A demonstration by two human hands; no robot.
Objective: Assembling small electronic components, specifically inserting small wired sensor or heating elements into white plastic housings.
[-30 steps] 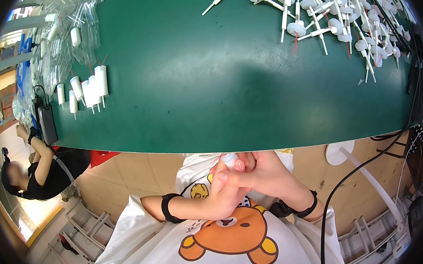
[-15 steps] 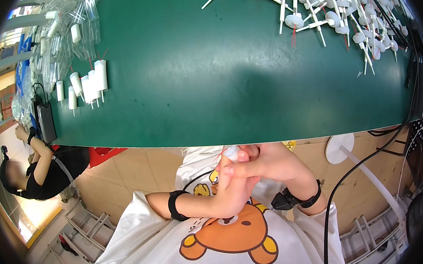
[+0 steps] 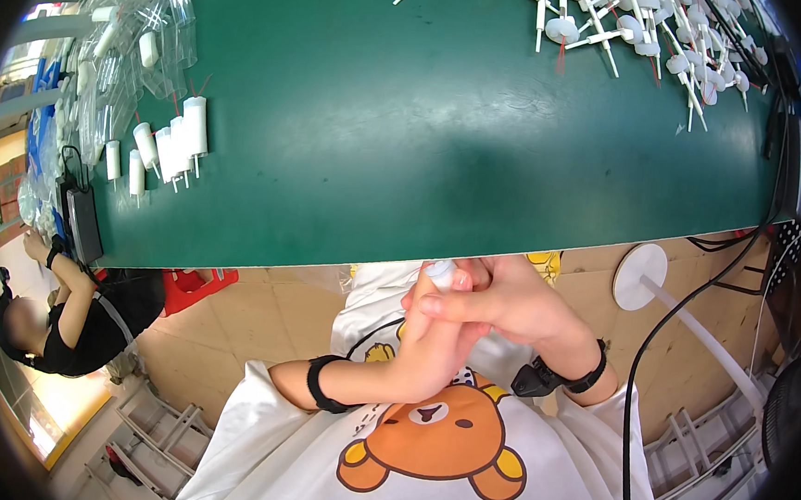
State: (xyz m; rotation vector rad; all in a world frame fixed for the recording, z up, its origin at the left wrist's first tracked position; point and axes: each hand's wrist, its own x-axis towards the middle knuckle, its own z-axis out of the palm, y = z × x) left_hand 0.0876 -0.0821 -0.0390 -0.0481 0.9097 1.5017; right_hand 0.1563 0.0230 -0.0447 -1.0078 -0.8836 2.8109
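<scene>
Both hands met in front of the person's chest, just below the near edge of the green worktop (image 3: 427, 140). The left hand (image 3: 431, 350) and the right hand (image 3: 508, 304) were clamped together around a small white plastic cap piece (image 3: 440, 272), its tip showing at twelve o'clock above the fingers. White cylindrical tubes (image 3: 171, 146) stood at ten o'clock; white stemmed pump parts (image 3: 638, 34) lay scattered at one o'clock.

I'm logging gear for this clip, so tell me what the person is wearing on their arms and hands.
Both hands are bare, no gloves. The left hand has a black band on its wrist; the right hand has a black strap with a small black unit. Short white sleeves leave the forearms uncovered.
</scene>
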